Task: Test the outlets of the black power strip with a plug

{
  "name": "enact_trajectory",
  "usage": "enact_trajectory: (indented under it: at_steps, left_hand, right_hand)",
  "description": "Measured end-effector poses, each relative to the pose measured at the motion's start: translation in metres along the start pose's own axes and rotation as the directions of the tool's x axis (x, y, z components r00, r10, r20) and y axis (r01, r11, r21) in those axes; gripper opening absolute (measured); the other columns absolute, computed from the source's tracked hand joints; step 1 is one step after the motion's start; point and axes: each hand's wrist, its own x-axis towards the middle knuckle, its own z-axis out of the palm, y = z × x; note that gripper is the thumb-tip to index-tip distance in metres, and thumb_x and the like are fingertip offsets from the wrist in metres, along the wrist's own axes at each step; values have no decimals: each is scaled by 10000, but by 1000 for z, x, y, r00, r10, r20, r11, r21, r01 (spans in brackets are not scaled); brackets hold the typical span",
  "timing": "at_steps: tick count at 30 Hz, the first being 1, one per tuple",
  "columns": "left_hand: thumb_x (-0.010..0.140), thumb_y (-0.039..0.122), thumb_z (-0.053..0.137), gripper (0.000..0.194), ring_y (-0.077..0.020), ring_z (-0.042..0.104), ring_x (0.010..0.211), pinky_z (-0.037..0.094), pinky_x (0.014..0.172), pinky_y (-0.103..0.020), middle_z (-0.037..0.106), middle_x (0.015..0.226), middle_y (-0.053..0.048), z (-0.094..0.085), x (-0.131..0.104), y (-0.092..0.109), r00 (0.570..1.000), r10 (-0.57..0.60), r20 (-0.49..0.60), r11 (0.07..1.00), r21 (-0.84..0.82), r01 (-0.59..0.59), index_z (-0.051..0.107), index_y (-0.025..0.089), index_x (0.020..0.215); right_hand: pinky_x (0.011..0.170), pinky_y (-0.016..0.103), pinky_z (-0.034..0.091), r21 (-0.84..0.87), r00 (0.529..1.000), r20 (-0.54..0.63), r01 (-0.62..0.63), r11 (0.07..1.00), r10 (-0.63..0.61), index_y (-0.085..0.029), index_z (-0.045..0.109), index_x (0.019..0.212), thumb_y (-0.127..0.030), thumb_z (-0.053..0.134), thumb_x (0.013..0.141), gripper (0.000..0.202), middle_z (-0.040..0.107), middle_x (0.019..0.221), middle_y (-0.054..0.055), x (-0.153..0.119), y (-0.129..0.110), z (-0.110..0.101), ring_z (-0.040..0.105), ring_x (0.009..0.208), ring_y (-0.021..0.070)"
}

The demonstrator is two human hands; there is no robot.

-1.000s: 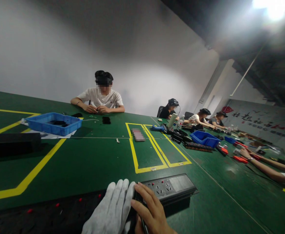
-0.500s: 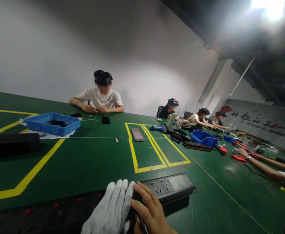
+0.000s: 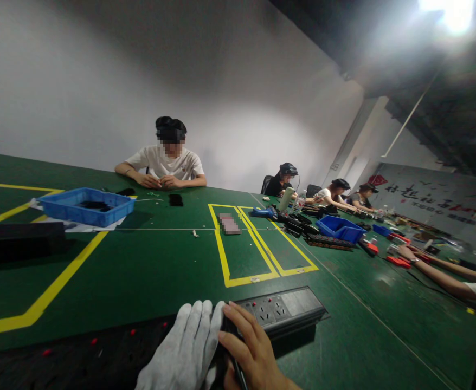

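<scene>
Slippage might come if your left hand [image 3: 183, 352], flat, unclenched at six o'clock, underpresses the power strip [image 3: 303, 304]; your right grip [image 3: 254, 346] seemingly grasps a dark rod [image 3: 240, 374].

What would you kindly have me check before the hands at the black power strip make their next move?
1. Left hand steadying the power strip: ok, gloved and lying across it.
2. Both hands gloved: not ok, the right hand is bare.
3. Dark slim item in the right hand: ok, it appears held, though partly hidden.
4. Slim item's contact with the strip: cannot tell, the hands hide it.
5. Pink item apart from the strip: ok, it lies beyond, inside yellow tape.
</scene>
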Motion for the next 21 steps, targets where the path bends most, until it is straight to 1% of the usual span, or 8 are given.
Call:
enact_trajectory:
  at_steps: [2,3,7,10,12,17,21]
  left_hand:
    - [963,329,270,611,-292,582,1095,267,1120,-476,628,1160,-181,-1,1,-1,1000,9,-17,1000,-2,-9,231,21,1490]
    - [963,322,273,610,-292,583,1090,268,1117,-476,628,1157,-181,-3,3,-2,1000,16,-9,1000,-2,-16,226,20,1490]
    - [957,315,307,608,-294,581,1093,286,1103,-469,625,1172,-181,-11,8,-5,998,31,62,999,18,-32,218,37,1491]
    - [942,256,300,583,-289,592,1060,286,1098,-472,641,1128,-178,-14,11,-5,999,40,31,998,36,-41,244,27,1475]
    - [930,238,307,579,-288,593,1055,294,1089,-469,644,1121,-175,-15,12,-5,999,43,32,998,46,-44,259,31,1468]
    - [913,260,343,584,-290,581,1065,312,1064,-455,642,1131,-159,-16,12,-6,995,44,88,998,41,-47,289,58,1458]
    - [899,294,390,577,-264,572,1064,305,1075,-429,638,1135,-136,-19,14,-8,993,39,109,999,31,-42,345,96,1439]
  right_hand:
    - [987,457,518,4,1000,-16,5,1000,-5,-150,456,1264,-76,439,681,587,363,1505,157,1,0,0,412,1359,287]
    - [990,454,517,6,1000,-20,6,1000,-6,-148,457,1262,-69,434,677,591,360,1506,156,2,-1,-1,406,1363,285]
    - [1000,460,510,2,1000,-15,2,1000,-2,-155,461,1250,-77,451,675,580,362,1506,157,3,-1,-1,402,1366,289]
    - [992,440,519,-7,1000,-24,4,1000,-4,-159,462,1246,-81,450,686,565,373,1501,150,3,-1,-1,405,1364,278]
    - [992,439,519,-7,1000,-17,4,1000,-4,-156,465,1245,-79,445,690,561,374,1499,152,3,0,-1,404,1365,279]
    - [996,453,510,15,1000,-28,5,1000,-5,-158,440,1279,-89,430,697,586,359,1507,150,1,0,0,396,1366,283]
    - [989,453,516,-6,1000,-13,-6,1000,6,-163,444,1264,-102,464,687,581,378,1497,156,0,0,1,411,1359,285]
